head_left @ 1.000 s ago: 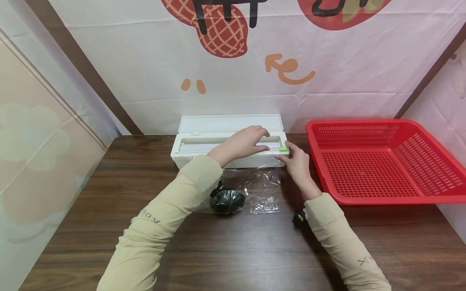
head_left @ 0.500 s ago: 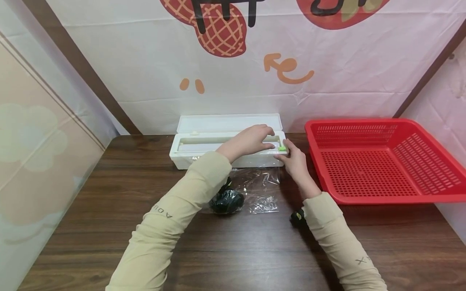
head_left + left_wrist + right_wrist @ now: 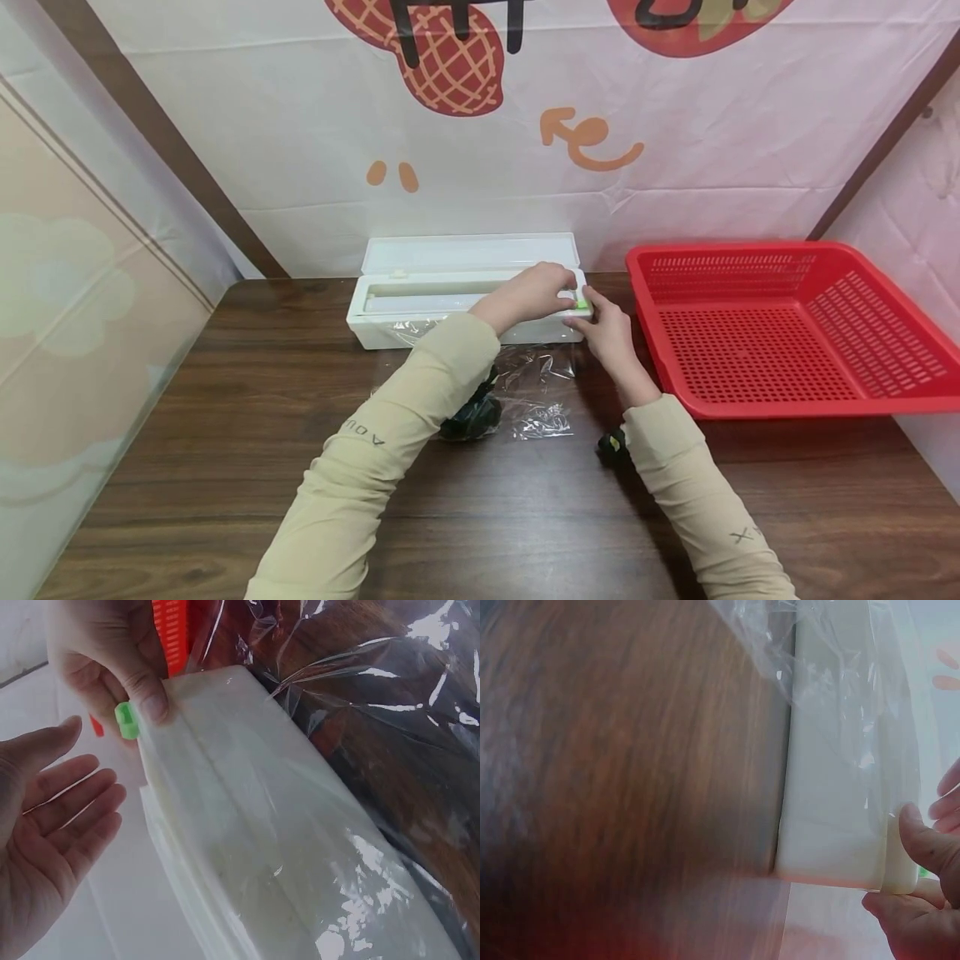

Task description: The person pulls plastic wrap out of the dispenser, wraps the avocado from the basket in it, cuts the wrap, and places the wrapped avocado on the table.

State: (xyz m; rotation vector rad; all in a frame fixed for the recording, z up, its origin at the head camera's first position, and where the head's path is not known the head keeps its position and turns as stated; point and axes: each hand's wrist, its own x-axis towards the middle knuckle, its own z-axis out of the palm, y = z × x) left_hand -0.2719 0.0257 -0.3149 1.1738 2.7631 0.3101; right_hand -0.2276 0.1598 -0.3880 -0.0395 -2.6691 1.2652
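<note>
The white wrap box (image 3: pixel 420 312) sits at the table's (image 3: pixel 225 467) back edge. The right hand (image 3: pixel 609 332) pinches its green slider (image 3: pixel 126 721); the left hand (image 3: pixel 45 825), fingers relaxed, hovers over the box. Better press the box down and slide evenly across the film (image 3: pixel 536 392).

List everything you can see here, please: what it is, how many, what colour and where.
Cling film dispenser: one, white, lid open, at the table's back.
Slider: one, green, at the dispenser's right end.
Cling film: one clear sheet, pulled out in front of the dispenser.
Dark round thing: one, blackish, under the film.
Basket: one, red, on the right.
Table: one, dark wood.
Backdrop: one, white with prints.
Left hand: open over the dispenser's right end.
Right hand: fingers at the slider.
</note>
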